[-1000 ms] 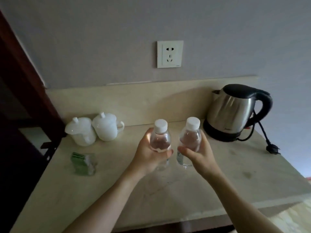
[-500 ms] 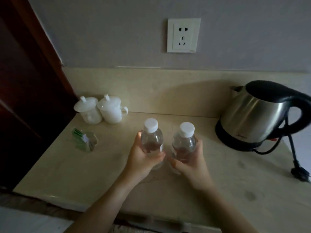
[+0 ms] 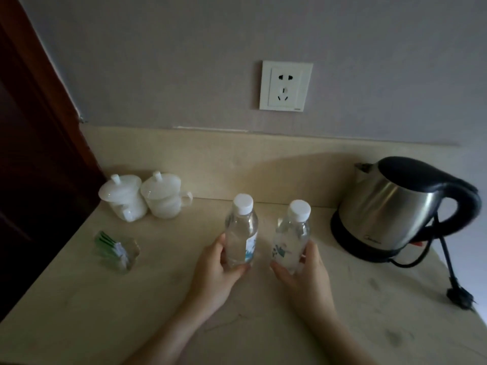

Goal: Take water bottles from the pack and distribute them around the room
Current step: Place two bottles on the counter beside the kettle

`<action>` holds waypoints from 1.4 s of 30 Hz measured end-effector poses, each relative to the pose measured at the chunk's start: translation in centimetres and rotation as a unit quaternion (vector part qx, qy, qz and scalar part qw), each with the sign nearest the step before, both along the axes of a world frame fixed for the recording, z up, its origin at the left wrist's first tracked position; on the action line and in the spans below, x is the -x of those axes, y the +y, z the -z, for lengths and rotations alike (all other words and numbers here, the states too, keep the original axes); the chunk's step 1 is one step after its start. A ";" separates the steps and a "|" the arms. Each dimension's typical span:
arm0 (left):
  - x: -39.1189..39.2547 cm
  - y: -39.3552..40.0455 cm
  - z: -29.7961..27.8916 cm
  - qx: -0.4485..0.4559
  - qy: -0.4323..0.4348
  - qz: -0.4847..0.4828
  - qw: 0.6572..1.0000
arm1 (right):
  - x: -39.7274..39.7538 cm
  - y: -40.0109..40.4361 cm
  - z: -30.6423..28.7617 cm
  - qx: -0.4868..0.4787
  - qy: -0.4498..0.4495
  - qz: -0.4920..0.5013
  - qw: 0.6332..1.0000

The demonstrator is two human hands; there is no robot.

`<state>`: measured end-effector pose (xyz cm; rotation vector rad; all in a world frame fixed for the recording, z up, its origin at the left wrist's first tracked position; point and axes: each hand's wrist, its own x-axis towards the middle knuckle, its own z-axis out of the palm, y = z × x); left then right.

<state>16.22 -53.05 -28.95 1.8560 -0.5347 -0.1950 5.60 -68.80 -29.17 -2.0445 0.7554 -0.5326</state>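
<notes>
Head view: your left hand (image 3: 214, 270) and right hand (image 3: 303, 272) each grip a small full bottle low; thin plastic dents, so hold the left bottle (image 3: 241, 233) and right bottle (image 3: 291, 238) mid-body, gently.

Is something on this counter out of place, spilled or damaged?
Nothing is spilled or broken. Only two small things stand out: the kettle is unplugged, its plug lying loose on the counter by the right edge, and dark smudges mark the stone there. Both water bottles stand upright, capped.
</notes>
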 end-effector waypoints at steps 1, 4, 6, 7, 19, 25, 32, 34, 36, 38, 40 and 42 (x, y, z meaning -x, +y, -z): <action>-1.0 -0.3 -0.1 0.003 0.020 0.012 1.000 | -0.8 -0.6 0.0 -0.003 -0.002 -0.001 1.000; -2.9 -1.7 -0.5 0.007 0.035 0.030 0.999 | -3.2 -2.3 -0.2 -0.008 -0.022 -0.013 1.000; -3.3 -3.0 -0.7 0.010 0.011 0.016 1.000 | -4.7 -3.0 -0.3 -0.014 -0.031 -0.018 0.999; -3.5 -3.7 -0.6 0.014 -0.005 0.004 1.000 | -5.4 -3.2 -0.3 -0.017 -0.032 -0.017 0.999; -8.8 -6.7 0.2 0.048 0.013 0.059 0.997 | -8.8 -4.7 0.3 0.001 -0.034 0.020 0.999; -9.6 -7.5 1.0 0.045 -0.041 0.048 0.997 | -9.4 -4.9 0.1 0.027 -0.015 0.005 1.000; -11.0 -8.3 2.2 0.087 0.018 0.021 0.996 | -10.2 -5.1 0.2 0.057 -0.006 -0.014 0.998; -11.5 -8.4 2.2 0.088 0.015 0.021 0.996 | -10.5 -5.3 0.2 0.072 -0.006 -0.016 0.997; -12.0 -8.5 2.4 0.081 -0.006 0.021 0.996 | -10.7 -5.4 0.2 0.080 -0.006 -0.016 0.997; -12.3 -8.5 2.8 0.073 -0.013 0.023 0.997 | -10.8 -5.6 0.2 0.084 -0.005 -0.016 0.996; -12.3 -8.5 3.1 0.070 -0.005 0.035 0.997 | -10.7 -5.6 0.3 0.087 0.000 -0.016 0.996; -12.3 -8.4 3.1 0.075 0.006 0.040 0.996 | -10.7 -5.6 0.4 0.085 0.000 -0.019 0.996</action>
